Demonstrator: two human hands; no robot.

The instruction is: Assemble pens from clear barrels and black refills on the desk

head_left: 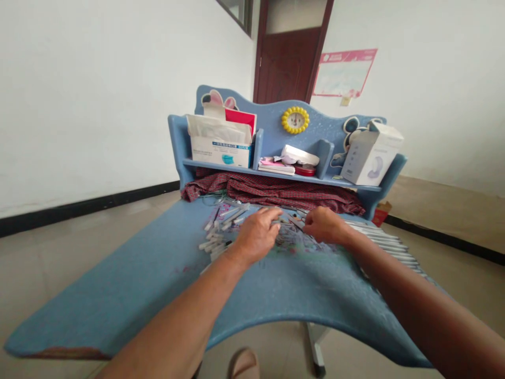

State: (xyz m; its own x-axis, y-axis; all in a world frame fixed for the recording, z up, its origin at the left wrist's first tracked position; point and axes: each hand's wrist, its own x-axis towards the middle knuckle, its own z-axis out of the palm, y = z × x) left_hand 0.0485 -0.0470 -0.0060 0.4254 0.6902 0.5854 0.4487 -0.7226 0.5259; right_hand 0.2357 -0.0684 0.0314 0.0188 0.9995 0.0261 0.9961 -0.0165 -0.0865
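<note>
Two hands seen: left hand (258, 237) half-curled, right hand (325, 226) curled tighter; whether anything is held cannot be told. One loose pile of slim white plastic pen parts (213, 245) spread toward blue counter's (158, 273) back edge, one row of slim whitish sticks (383, 240) lined along its right edge; pieces overlapped, uncountable.

The clock (295, 121) has a yellow scalloped rim and a white dial. Left of it, the mask box (209, 151) is white with blue print, the card (240, 118) red. Right of it, the carton (373, 152) is white with a mauve picture. Below it lie a red tin (305, 171), a dark red checked cloth (276, 192), whitish pens (213, 246) and the blue counter (138, 273).
</note>
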